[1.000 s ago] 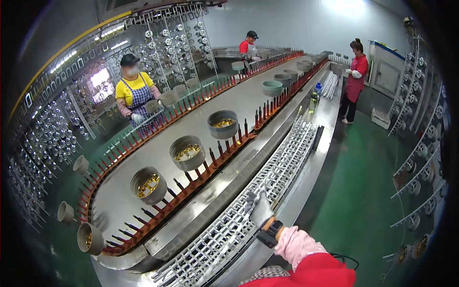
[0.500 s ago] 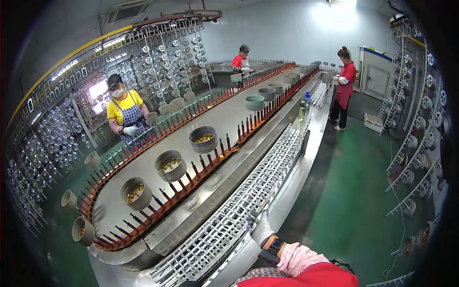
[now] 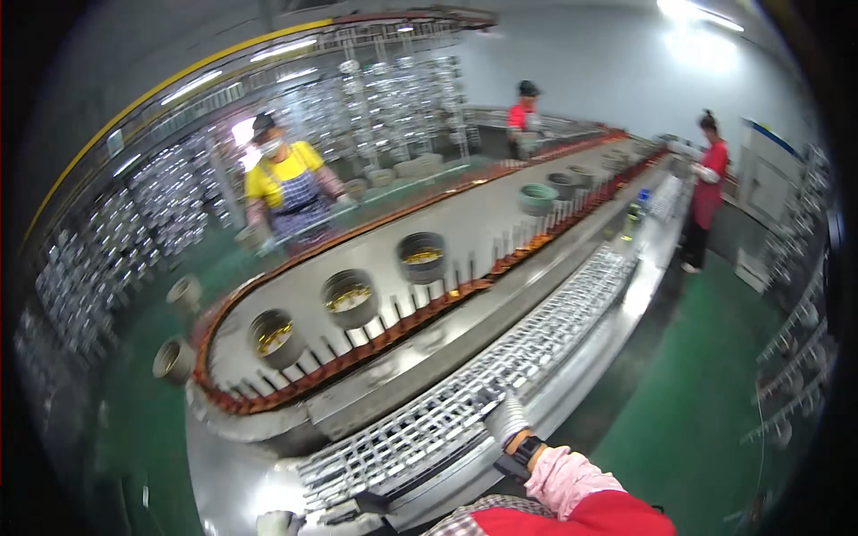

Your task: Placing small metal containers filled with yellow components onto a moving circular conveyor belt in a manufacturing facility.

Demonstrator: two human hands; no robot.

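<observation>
A long stack of silvery metal lattice racks [image 3: 465, 386] lies along the near side of the metal bench. On the near edge of the stack, my right hand [image 3: 506, 418], in a striped glove with dark fingertips, closes around a rack bar. A dark band wraps that wrist, below a pink sleeve. My left hand [image 3: 280, 523], in a pale glove, shows only in part at the lower edge, beside the left end of the racks. Its fingers are cut off and smeared, so what they do is hidden.
Beyond the racks runs an oval conveyor [image 3: 393, 344] edged with upright pins. Grey tubs [image 3: 351, 299] on it hold gold-coloured pieces. Bottles [image 3: 636, 214] stand at the bench's far end. Co-workers [image 3: 290, 183] stand around the line. Hanging racks [image 3: 795, 375] line the right side.
The view has tilted and swung, with blur, shifting the scene rightward. My left hand has come into view at the lower left beside the rack ends. My right hand stays on the rack edge.
</observation>
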